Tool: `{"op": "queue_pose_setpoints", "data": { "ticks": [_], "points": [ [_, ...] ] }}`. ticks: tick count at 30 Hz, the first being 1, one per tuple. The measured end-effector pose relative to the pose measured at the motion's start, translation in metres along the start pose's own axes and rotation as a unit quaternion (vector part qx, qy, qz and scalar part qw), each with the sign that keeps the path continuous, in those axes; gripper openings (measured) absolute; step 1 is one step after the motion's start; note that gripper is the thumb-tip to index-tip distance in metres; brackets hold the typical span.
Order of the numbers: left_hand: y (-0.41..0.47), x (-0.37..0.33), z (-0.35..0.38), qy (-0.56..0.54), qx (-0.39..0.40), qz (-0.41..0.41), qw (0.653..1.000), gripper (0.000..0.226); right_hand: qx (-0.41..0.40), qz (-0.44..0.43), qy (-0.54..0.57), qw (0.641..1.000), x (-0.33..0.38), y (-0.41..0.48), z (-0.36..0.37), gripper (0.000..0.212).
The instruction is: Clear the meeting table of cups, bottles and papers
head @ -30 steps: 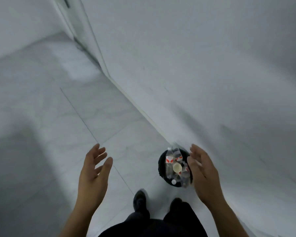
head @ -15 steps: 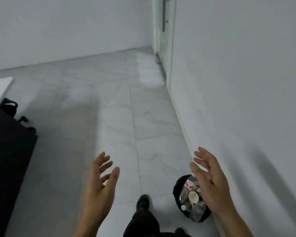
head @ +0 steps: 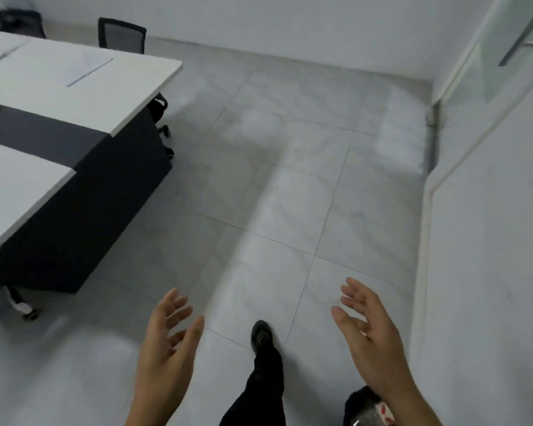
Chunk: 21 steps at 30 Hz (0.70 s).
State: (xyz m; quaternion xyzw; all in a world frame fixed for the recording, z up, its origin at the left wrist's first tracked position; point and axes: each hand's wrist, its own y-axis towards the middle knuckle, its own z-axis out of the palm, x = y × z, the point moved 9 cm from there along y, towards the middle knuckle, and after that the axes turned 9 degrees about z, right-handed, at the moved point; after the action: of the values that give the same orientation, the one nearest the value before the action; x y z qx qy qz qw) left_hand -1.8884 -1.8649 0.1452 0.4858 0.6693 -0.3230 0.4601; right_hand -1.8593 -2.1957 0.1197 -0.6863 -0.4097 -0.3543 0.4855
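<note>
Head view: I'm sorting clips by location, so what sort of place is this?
Probably an office meeting room: a long white table, a black office chair at its far side, and a glass door on the right.

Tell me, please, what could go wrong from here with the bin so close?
The bin sits right beside the leg; a careless step could tip it. A white sheet on the white table is easy to miss. The chair wheels jut out at the table corner, a trip hazard.
</note>
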Motion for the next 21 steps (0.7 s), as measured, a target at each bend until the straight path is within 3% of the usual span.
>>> {"op": "queue_pose_setpoints", "data": {
  "ticks": [6, 12, 21],
  "points": [
    [0.153, -0.009, 0.009, -0.029, -0.051, -0.014, 0.998, 0.051, 0.048, -0.01, -0.064, 0.997, 0.089, 0.136, 0.055, 0.043],
    [0.313, -0.064, 0.03, 0.001, -0.03, 0.044, 0.999, 0.054, 0.014, -0.052, -0.044, 0.998, 0.18, 0.255, 0.062, 0.049],
    [0.557, -0.072, 0.166, 0.01, 0.019, 0.044, 0.999, 0.054, -0.027, -0.013, -0.005, 1.0, 0.221, 0.504, 0.063, 0.048]
  ]
}}
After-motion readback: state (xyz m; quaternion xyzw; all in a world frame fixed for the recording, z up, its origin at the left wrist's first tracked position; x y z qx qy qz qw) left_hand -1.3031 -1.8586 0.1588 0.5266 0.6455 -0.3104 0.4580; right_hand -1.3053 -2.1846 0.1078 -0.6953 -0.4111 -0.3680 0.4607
